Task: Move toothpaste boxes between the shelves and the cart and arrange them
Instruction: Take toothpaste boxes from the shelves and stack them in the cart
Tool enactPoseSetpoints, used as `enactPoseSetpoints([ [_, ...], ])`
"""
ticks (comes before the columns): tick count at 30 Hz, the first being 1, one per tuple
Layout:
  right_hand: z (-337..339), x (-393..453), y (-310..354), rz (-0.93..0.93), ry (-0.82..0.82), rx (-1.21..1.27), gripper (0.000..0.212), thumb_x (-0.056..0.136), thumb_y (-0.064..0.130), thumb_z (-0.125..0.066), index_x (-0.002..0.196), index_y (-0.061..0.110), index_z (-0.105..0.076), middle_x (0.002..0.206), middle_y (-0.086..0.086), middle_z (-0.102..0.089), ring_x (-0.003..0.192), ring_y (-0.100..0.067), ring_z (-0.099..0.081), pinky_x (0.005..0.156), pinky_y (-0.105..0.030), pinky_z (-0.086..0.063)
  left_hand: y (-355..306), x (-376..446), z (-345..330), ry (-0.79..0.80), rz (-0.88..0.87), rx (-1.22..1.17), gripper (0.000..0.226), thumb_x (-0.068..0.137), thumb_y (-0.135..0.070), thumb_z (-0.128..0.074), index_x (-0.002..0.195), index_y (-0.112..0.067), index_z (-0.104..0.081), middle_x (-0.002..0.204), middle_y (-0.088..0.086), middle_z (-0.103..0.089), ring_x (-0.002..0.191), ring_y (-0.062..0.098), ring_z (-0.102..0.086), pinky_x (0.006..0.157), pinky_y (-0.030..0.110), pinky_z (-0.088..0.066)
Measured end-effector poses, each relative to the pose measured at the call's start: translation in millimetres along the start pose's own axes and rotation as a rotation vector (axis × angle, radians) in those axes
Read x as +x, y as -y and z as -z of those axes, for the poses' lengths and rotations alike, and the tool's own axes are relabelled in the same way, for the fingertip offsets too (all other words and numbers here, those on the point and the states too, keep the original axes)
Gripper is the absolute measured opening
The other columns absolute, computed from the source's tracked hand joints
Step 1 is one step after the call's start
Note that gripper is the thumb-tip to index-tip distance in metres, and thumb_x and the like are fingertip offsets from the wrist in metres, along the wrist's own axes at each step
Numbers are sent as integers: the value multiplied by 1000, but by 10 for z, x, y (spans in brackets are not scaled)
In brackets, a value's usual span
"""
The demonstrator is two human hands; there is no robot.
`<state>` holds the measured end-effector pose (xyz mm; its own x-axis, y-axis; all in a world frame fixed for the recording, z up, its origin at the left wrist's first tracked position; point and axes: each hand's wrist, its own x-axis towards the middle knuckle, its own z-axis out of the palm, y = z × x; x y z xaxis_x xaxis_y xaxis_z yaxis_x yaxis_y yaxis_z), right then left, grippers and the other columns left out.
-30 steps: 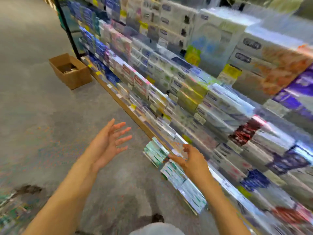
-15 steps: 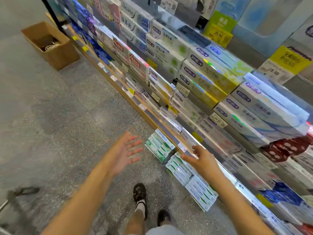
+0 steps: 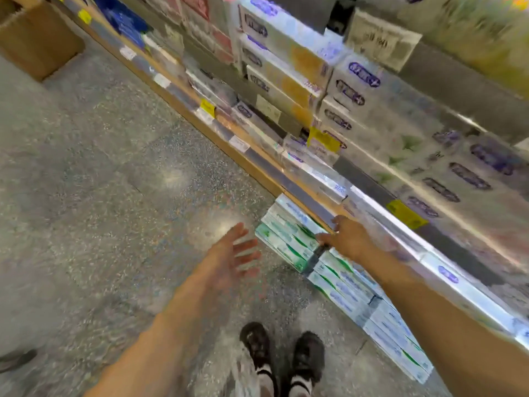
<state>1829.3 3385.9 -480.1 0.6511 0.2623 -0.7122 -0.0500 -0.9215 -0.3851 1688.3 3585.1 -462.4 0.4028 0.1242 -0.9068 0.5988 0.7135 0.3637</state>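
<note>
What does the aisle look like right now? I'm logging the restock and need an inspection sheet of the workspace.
Surface: speckled grey floor, bare where visible.
Job's things: green-and-white toothpaste boxes stacked in packs on the floor against the shelf base; the shelves hold rows of white boxes.
Clutter: cardboard box on the floor, far left.
Hands: left hand open, fingers spread, in the air beside the packs; right hand at the nearest pack; blur hides its grip.
Cables: nothing seen.
Surroundings: yellow price tags on the shelf edges; the person's dark shoes below. Image blurred.
</note>
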Motion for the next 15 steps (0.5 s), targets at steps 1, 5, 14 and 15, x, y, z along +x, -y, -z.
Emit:
enactPoseSetpoints([
  [1, -107, 210, -81, 30, -29, -27, 60, 87, 39, -64, 130, 2, -45, 125, -16, -56, 104, -27, -55, 71, -25, -33, 45, 275, 0, 2, 13, -38, 34, 94, -42, -47, 116, -16, -51, 105, 8, -61, 87, 26, -58, 74, 41, -47],
  [5, -568, 980, -395, 138, -108, -104, 50, 89, 32, -63, 126, 2, -48, 124, -16, -55, 99, -25, -53, 76, -29, -37, 361, 1309, -82, 55, 29, -191, 52, 96, -44, -46, 137, -13, -39, 115, 9, -59, 94, 30, -59, 73, 49, -52],
  [14, -1362, 2324, -865, 346, -235, -312, 49, 92, 30, -58, 130, 4, -43, 132, -16, -46, 121, -30, -42, 97, -34, -36, 858, 2913, -374, 47, -99, -283, 67, 94, -54, -42, 148, -17, -26, 147, 11, -35, 127, 39, -43, 85, 50, -43],
  [15, -1430, 2386, -880, 345, -266, -359, 45, 93, 30, -55, 128, 3, -44, 131, -17, -46, 120, -32, -41, 97, -35, -35, 894, 3004, -373, 45, -109, -276, 68, 94, -55, -41, 148, -17, -25, 148, 11, -35, 128, 39, -42, 87, 49, -42],
])
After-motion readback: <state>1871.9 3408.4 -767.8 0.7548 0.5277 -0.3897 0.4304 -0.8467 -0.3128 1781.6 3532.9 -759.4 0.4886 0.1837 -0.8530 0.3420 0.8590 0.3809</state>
